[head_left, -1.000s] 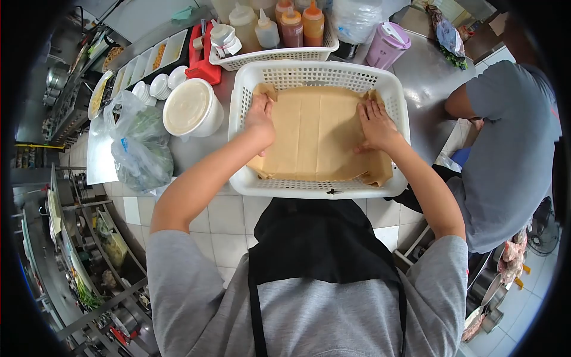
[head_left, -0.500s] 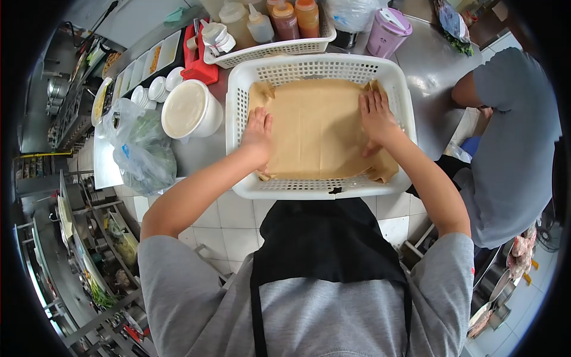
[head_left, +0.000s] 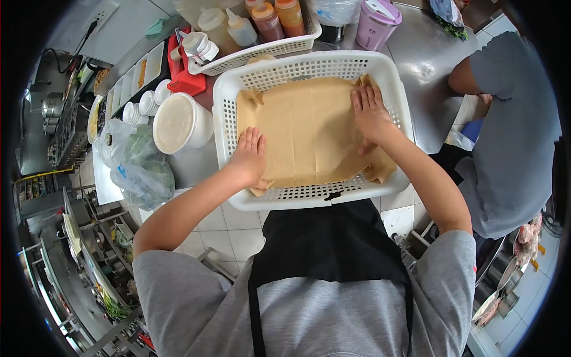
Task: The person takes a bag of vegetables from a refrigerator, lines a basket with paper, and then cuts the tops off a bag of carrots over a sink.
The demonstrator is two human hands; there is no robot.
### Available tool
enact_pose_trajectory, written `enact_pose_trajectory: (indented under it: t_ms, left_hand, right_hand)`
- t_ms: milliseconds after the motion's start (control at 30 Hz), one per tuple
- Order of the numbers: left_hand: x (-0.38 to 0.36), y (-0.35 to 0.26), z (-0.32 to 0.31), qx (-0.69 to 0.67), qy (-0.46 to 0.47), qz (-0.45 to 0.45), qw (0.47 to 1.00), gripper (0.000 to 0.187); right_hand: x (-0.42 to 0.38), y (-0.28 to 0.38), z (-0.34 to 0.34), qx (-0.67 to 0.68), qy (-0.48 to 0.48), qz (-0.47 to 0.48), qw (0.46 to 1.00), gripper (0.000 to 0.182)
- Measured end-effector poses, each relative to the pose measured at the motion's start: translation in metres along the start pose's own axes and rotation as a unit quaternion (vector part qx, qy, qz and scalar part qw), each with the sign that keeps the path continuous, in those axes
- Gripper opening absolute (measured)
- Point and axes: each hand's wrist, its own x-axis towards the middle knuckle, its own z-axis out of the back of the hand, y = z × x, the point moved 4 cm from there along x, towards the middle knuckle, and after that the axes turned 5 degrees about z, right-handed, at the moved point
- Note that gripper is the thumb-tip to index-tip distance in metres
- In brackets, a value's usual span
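Observation:
A white plastic basket [head_left: 321,62] with perforated sides stands in front of me at the table's near edge. Brown paper [head_left: 303,131] lines its bottom, with creases across it and crumpled, folded corners. My left hand [head_left: 250,157] lies on the paper along the left side, near the front left corner, fingers stretched out. On the right side, my right hand [head_left: 370,116] presses flat on the paper, fingers pointing to the back right corner. Neither hand holds anything. The basket's front rim has a dark broken spot [head_left: 333,196].
Left of the basket are a lidded white tub [head_left: 181,123] and a plastic bag of greens [head_left: 140,163]. Behind stand a basket of sauce bottles [head_left: 262,55], a red holder [head_left: 185,80] and a purple cup [head_left: 377,25]. A co-worker in grey [head_left: 511,137] stands close on the right.
My left hand has slid toward me along the paper's left side. My right hand stays at the right side. The view has shifted and tilted slightly.

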Motion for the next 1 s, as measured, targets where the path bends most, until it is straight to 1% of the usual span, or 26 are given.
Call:
enact_pose_trajectory:
  t_ms: [167,200,267,400,433,467,567,633,667,767,833,867,933,1000]
  left_hand:
    - [0.003,0.0,0.003,-0.001,0.015,-0.008,1.0,0.114]
    - [0.005,0.0,0.001,-0.002,0.02,-0.004,1.0,0.116]
    - [0.008,0.0,0.002,-0.003,0.023,0.002,1.0,0.119]
    - [0.013,-0.004,0.013,0.034,0.051,0.039,0.997,0.125]
    - [0.014,-0.006,0.014,0.046,0.064,0.055,0.995,0.127]
    - [0.016,-0.007,0.014,0.05,0.062,0.053,0.995,0.127]
    - [0.025,0.0,0.009,0.035,0.054,0.057,0.996,0.129]
    - [0.03,0.007,0.014,0.031,0.001,0.055,0.998,0.134]
    - [0.029,0.011,0.017,0.03,0.0,0.058,0.998,0.134]
    - [0.026,0.015,0.022,0.051,0.002,0.075,0.996,0.135]
    - [0.025,0.012,0.022,-0.018,-0.028,0.074,0.997,0.136]
    - [0.028,0.011,0.018,-0.024,-0.029,0.075,0.997,0.136]
    - [0.032,0.008,0.017,-0.073,-0.062,0.09,0.991,0.137]
    - [0.035,0.007,0.02,-0.085,-0.066,0.095,0.99,0.136]
  right_hand:
    - [-0.003,0.0,0.004,0.012,0.009,0.01,1.0,0.141]
    - [-0.003,-0.001,0.003,0.012,0.009,0.007,1.0,0.141]
    - [-0.001,-0.001,0.0,-0.001,0.044,-0.002,0.999,0.141]
    - [0.001,-0.004,-0.003,-0.013,0.032,-0.004,0.999,0.141]
    - [-0.001,-0.005,-0.003,0.001,0.008,0.003,1.0,0.141]
    - [-0.003,-0.004,-0.003,0.017,-0.014,0.01,1.0,0.141]
    - [-0.004,-0.003,-0.002,0.022,-0.01,0.003,1.0,0.14]
    - [-0.004,-0.003,-0.001,0.022,-0.004,0.003,1.0,0.139]
    - [-0.003,-0.002,0.0,0.021,0.006,0.004,1.0,0.138]
    - [-0.007,-0.001,0.006,0.004,-0.011,0.007,1.0,0.138]
    - [-0.012,0.009,0.01,0.011,-0.026,0.028,0.999,0.138]
    - [-0.015,0.015,0.01,0.025,-0.036,0.046,0.998,0.138]
    - [-0.021,0.026,0.013,0.033,-0.033,0.059,0.997,0.138]
    - [-0.022,0.033,0.015,0.043,-0.032,0.072,0.996,0.138]
